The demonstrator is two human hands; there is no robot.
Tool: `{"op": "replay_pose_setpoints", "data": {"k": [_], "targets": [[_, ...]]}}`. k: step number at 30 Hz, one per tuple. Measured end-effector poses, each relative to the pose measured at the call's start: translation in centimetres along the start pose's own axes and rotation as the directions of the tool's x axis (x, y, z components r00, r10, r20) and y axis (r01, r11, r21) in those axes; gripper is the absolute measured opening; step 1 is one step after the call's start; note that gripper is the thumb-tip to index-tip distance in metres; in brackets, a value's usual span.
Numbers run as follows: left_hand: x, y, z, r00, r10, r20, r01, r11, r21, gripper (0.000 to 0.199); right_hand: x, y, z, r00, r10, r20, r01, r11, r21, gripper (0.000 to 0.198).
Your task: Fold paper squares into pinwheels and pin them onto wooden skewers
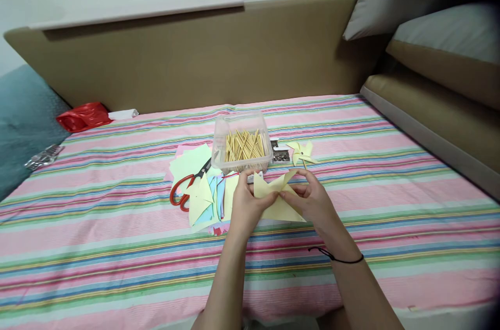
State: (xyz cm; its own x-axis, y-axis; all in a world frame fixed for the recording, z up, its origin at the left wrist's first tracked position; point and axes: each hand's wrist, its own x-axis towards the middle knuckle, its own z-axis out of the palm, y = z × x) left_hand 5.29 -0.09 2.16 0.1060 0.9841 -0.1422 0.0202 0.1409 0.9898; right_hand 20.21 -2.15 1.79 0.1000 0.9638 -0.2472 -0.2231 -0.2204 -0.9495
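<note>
Between my two hands is a yellow paper pinwheel piece [282,210], cut into flaps, held above the striped cloth. My left hand [252,200] pinches its left side, thumb pressed near the paper's middle. From the right, my right hand [310,197] grips it too, and the two thumb tips nearly meet at the centre. Some fingers are hidden behind the paper. Just left of my left hand lie cut yellow and blue paper pieces [201,197] and red-handled scissors [183,190]. Beyond my right hand rests a yellow paper pinwheel [302,153] on a stick.
A clear plastic box [219,163] of wooden sticks [244,145] stands ahead of my hands. Right of it is a small case of metal pins [281,156]. Green paper sheets [191,161] lie under the scissors. A red plastic bag [86,116] sits far left; cushions [449,33] rise at right.
</note>
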Motion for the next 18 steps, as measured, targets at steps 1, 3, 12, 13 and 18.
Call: {"op": "replay_pose_setpoints", "data": {"k": [1,3,12,13,18], "targets": [[-0.02,0.04,0.00,1.000,-0.005,0.001,0.005,1.000,0.006,0.059,-0.04,-0.05,0.00,1.000,0.001,0.002,-0.001,1.000,-0.010,0.060],[-0.05,0.15,0.03,1.000,-0.022,0.005,0.022,1.000,0.010,0.060,-0.13,-0.19,0.03,1.000,0.005,-0.001,-0.005,1.000,-0.018,0.061],[-0.03,0.55,0.00,0.998,-0.066,0.022,0.067,0.995,-0.068,0.066,0.06,0.00,-0.05,1.000,0.010,0.026,-0.010,1.000,0.014,0.061],[-0.03,0.56,-0.03,0.998,-0.064,0.020,0.065,0.996,-0.064,0.066,0.08,0.05,-0.10,0.999,0.009,0.033,-0.009,1.000,0.016,0.061],[-0.01,0.61,-0.05,0.997,-0.063,0.033,0.065,0.996,-0.066,0.065,0.04,0.04,-0.14,0.999,0.012,0.031,-0.012,1.000,0.001,0.059]]}}
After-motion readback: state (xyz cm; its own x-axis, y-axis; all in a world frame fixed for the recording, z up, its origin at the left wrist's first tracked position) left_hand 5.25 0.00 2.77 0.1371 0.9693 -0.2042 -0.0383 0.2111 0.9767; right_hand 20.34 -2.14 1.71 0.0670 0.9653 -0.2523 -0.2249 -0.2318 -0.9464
